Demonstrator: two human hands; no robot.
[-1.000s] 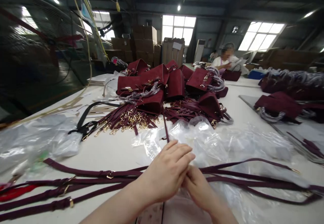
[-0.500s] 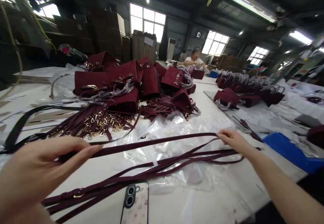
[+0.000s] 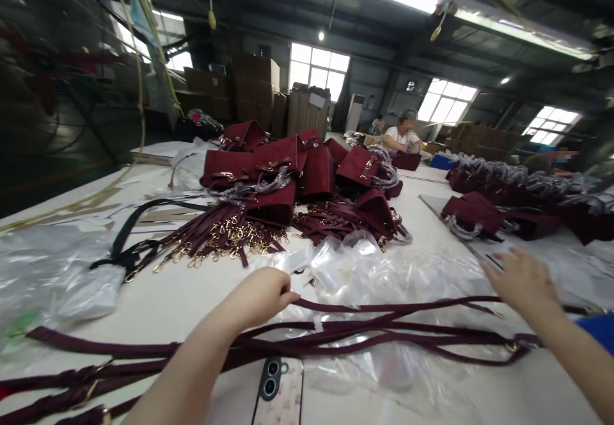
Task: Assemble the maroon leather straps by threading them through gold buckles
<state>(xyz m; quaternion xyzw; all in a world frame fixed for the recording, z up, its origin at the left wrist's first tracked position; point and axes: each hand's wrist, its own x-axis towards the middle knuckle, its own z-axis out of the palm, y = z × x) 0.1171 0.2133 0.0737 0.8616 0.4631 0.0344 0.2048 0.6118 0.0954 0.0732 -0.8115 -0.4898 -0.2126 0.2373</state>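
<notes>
A long burgundy strap (image 3: 384,307) runs from the pinched fingers of my left hand (image 3: 266,294) toward the right, lying low over the table. My right hand (image 3: 520,281) hovers by the strap's right part, somewhat blurred, with its fingers spread apart and nothing visible in them. Just in front lie several more burgundy straps (image 3: 345,349) with gold buckles, stretched side by side across the table; my left forearm hides part of them. Clear plastic bags (image 3: 412,271) are spread beneath and behind the straps.
Burgundy handbags (image 3: 316,175) are heaped behind, beside bundled straps with gold clasps (image 3: 235,236). A phone (image 3: 283,390) lies at the front edge. More handbags (image 3: 472,214) stand at right, near a blue tray (image 3: 599,330). A co-worker (image 3: 403,134) sits at the far end.
My view has turned left. My left hand has moved right, still pinching the strap. My right hand has let go of the strap, and its fingers have spread.
</notes>
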